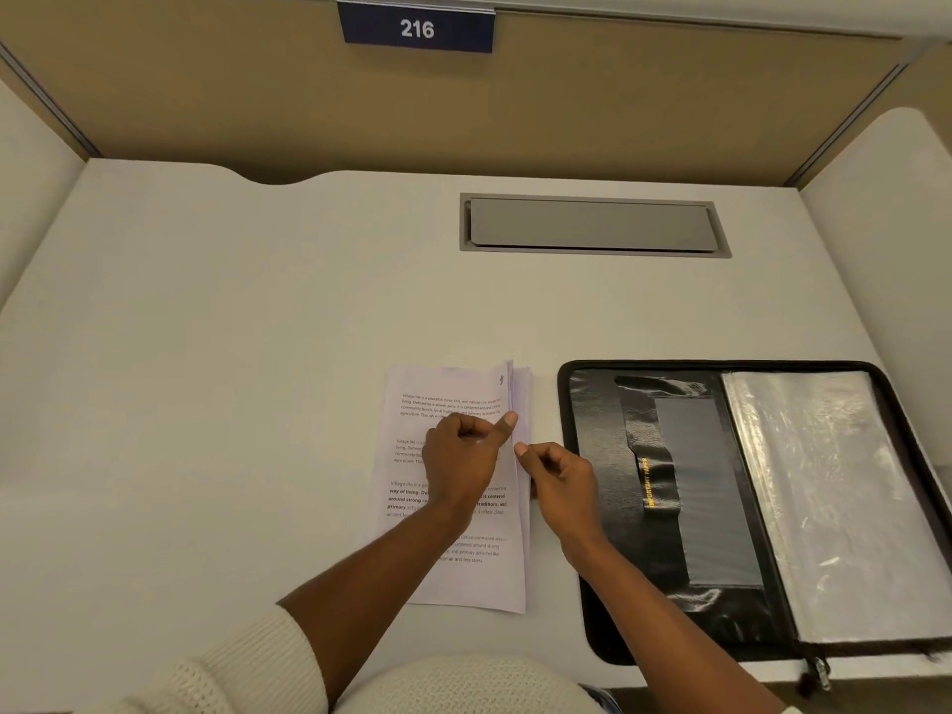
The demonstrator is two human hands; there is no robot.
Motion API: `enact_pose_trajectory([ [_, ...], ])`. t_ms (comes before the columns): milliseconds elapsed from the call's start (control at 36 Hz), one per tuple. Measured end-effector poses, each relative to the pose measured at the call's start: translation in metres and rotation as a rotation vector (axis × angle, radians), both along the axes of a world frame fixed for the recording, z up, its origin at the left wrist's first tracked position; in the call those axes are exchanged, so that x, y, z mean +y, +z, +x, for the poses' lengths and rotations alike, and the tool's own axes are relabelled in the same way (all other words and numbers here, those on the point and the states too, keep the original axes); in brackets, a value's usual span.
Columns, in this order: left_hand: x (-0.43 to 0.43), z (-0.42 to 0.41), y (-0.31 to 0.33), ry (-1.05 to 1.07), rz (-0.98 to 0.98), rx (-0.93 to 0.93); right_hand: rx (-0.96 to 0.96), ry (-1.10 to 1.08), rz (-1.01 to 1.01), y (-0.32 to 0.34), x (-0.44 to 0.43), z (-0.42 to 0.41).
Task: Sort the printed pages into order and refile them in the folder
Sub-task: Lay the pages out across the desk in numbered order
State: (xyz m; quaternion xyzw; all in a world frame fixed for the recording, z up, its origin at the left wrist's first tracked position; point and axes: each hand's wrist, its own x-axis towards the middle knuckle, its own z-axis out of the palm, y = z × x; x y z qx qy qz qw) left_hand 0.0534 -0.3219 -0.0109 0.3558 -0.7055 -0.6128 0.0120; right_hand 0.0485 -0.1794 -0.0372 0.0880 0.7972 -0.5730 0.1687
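Head view. Found pages [453, 569] stacked flat on desk [232, 378], print side up, near the front edge, just left of folder [608, 456] and apart from it. Noted top sheet's right edge raised off the stack toward the far corner, with a small blue handwritten mark beside that corner. Observed left hand [461, 458] resting on the stack's upper middle, fingers curled under, thumb stretched rightward with its tip against the raised edge; cannot tell whether pinching that sheet or merely pressing it. Observed right hand [559, 476] at the stack's right edge, fingers curled, thumb and forefinger closed together on the sheet edges, so grasping pages. Found folder lying open and flat at the desk's right front: black, zip round the rim, gold lettering on the inner left half, clear pockets [824, 507] stacked on the right half, zip pull [820, 673] at the near right corner. Recorded grey hatch [592, 226] set flush in desk beyond folder, lid down. Recorded blue sign [416, 28] reading 216 on tan partition [669, 105] at the back. Noted cream knit sleeve [232, 672] on left forearm.
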Motion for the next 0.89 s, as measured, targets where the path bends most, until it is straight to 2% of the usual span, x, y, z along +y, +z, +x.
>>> enact_pose_trajectory([
  [583,-0.003,0.001,-0.012,-0.035,-0.054,-0.044,0.019,0.018,0.049,0.001,0.0,-0.001],
  [889,-0.004,0.0,0.0,0.056,0.092,-0.084,-0.006,-0.049,0.009,0.002,-0.002,0.001],
])
